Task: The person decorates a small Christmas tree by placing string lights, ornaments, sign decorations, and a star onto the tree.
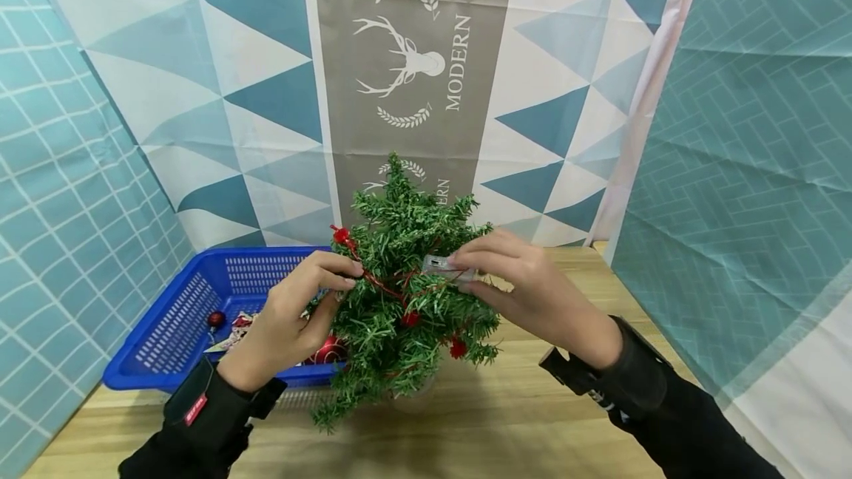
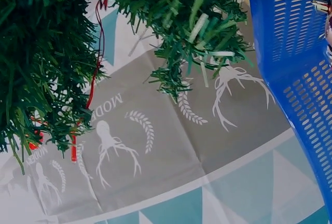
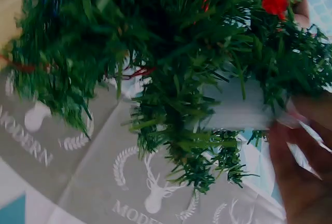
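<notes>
A small artificial Christmas tree (image 1: 413, 220) stands upright on the table, with a thin red string-light wire (image 1: 382, 287) wound through its branches. Red berry-like pieces hang along the wire, among them a red cluster (image 1: 458, 347) low on the right and a red bulb (image 3: 275, 3) in the right wrist view. My left hand (image 1: 289, 313) pinches the wire at the tree's left side. On the other side, my right hand (image 1: 526, 279) holds a clear plastic battery box (image 1: 435, 265) against the branches. In the right wrist view the box (image 3: 238, 105) is partly covered by needles.
A blue plastic basket (image 1: 156, 342) sits on the left of the wooden table (image 1: 532, 420), behind my left forearm. Inside it lie a dark red small ball (image 1: 216, 319), a larger red ball (image 1: 329, 350) and flat ornaments. A patterned curtain (image 1: 413, 58) hangs behind the tree.
</notes>
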Demonstrator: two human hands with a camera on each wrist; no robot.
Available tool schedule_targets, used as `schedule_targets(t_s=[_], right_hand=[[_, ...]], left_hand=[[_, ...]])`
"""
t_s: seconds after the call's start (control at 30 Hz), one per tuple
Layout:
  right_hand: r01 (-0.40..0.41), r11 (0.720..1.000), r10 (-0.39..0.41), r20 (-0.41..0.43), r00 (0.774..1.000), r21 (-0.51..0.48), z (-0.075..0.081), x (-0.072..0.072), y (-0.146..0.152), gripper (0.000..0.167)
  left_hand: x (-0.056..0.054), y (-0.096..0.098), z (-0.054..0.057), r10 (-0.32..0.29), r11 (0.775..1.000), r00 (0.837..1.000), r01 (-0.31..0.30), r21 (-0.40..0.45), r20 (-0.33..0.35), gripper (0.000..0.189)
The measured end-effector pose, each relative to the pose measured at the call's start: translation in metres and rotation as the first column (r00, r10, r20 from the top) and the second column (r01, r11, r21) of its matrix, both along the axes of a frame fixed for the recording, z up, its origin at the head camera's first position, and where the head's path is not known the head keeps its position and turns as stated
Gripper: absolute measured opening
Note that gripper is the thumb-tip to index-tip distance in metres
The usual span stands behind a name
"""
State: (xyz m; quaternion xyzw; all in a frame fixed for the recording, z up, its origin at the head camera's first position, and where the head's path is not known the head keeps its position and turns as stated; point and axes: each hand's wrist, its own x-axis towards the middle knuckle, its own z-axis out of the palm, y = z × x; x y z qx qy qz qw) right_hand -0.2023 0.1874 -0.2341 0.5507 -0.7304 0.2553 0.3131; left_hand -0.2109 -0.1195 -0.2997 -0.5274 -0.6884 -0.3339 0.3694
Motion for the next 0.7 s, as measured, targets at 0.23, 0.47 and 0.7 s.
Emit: schedule_targets(t_s=[0.23,0.47,0.7], right_hand=[[-0.029,1.000,0.027,0.188,0.982,0.009,-0.015,-0.009,0.011,0.040],[-0.036,0.998,0.052,0.303,0.952,-0.059,-0.021,-0.017,0.014,0.032],[-0.035,0.999,0.037,0.371,0.928,-0.011,-0.024,-0.021,0.018,0.023]], left_hand=[[0.020,0.005,0.006,0.099,0.995,0.995,-0.099,0.029,-0.014,0.028],[0.016,-0.005,-0.008,0.113,0.990,0.994,-0.113,0.083,0.010,0.036],[0.016,-0.018,-0.024,0.131,0.987,0.990,-0.135,0.085,0.052,0.039]])
